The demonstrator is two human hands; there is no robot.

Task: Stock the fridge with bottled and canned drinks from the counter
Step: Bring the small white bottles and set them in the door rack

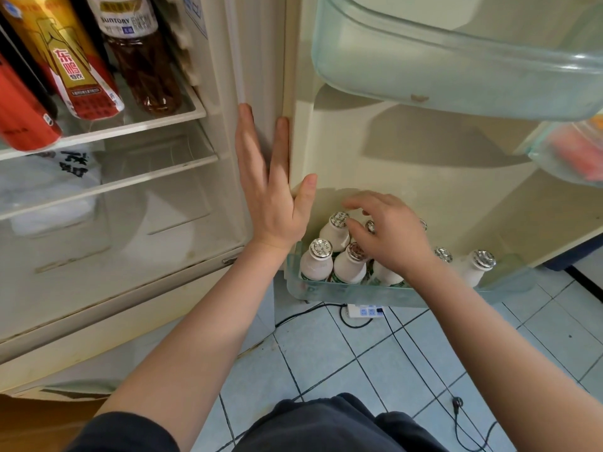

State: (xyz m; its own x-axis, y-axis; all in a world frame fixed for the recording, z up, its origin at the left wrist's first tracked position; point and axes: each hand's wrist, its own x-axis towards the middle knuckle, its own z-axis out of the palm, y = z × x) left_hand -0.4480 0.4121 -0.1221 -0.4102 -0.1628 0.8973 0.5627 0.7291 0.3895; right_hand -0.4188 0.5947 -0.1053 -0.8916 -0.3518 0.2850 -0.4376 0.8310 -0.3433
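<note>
Several small white bottles [316,264] with silver foil caps stand in the bottom door bin [342,293] of the open fridge. My right hand [388,233] hovers over the middle of the cluster, fingers curled down onto the caps; whether it grips a bottle is hidden. My left hand [272,187] is flat and open, fingers spread, resting against the hinge edge between fridge body and door. On the upper fridge shelf stand a brown tea bottle [146,70], a gold and red bottle [75,66] and a red can [23,115].
An empty clear door bin [456,83] hangs above the bottles; another bin with orange packets [574,154] is at right. A white plastic bag [49,181] lies on a lower shelf. A power strip [365,310] and black cables lie on the tiled floor.
</note>
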